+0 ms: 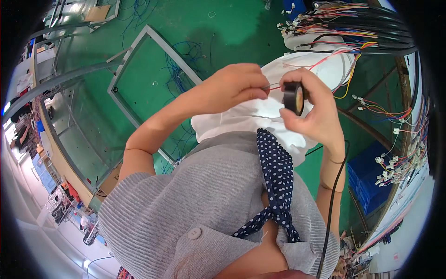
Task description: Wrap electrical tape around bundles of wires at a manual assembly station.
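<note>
Near the middle of the frame, two bare hands are working close together, just apart. The left hand (pixel 239 87) is coming in from the left side, with its thumb and fingers pressed together in a small pinch. It is holding thin wires (pixel 275 88), and a red one is showing in the gap between the hands. The fingers are hiding the rest, so I cannot tell how many wires they are pinching.

The right hand (pixel 320 111), just right of the middle, is holding a roll of black tape (pixel 290 98). Its fingers are curling over the top and its thumb is pushing from below, so the hand is opening only as wide as the roll. The roll is standing on its edge, with its pale inside ring facing right. I cannot tell if the wires are touching the tape.

White pants (pixel 216 122) are showing under the hands. Below them, the person is wearing a grey ribbed top (pixel 186 190) and a dotted scarf (pixel 278 186) tied in a knot. In the upper right, a big bunch of colored wires (pixel 348 35) is spreading out, with little white plugs on the ends. In the upper left, a metal frame (pixel 174 53) is resting on the green floor (pixel 241 28), and tangled blue wires (pixel 175 74) are lying beside it.
</note>
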`<state>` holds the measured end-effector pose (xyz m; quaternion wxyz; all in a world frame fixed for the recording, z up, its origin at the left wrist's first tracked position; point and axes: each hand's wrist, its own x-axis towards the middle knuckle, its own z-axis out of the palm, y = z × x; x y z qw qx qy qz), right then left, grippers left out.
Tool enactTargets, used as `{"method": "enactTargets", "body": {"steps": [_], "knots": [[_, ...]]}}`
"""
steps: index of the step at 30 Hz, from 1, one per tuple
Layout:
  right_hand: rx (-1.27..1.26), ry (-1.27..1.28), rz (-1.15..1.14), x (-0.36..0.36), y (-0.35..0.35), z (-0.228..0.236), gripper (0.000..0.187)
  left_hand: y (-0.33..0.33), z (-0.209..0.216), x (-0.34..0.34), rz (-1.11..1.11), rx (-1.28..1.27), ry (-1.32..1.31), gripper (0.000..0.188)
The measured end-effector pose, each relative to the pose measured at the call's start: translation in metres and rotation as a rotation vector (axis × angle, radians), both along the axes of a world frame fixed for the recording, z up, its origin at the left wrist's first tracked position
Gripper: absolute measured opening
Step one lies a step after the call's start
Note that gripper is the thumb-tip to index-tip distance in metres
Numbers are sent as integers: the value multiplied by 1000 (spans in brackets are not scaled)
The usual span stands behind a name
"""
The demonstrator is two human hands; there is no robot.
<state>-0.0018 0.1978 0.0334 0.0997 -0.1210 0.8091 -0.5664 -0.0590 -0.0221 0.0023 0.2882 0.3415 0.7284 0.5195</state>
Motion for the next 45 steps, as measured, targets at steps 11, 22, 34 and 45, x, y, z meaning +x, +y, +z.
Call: {"method": "enactTargets", "body": {"steps": [11,22,34,45], "knots": [[-302,-246,-277,-13,8,19,51,4,-11,6,-73,-383,318,16],[-551,-666,-132,14,-20,-44,59,-5,11,17,331,-191,-122,22],[-604,-336,-11,-11,-29,-62,55,0,28,22,230,-263,-167,20],[-602,-273,80,-12,-25,-67,30,0,26,23,236,-197,-292,19]]}}
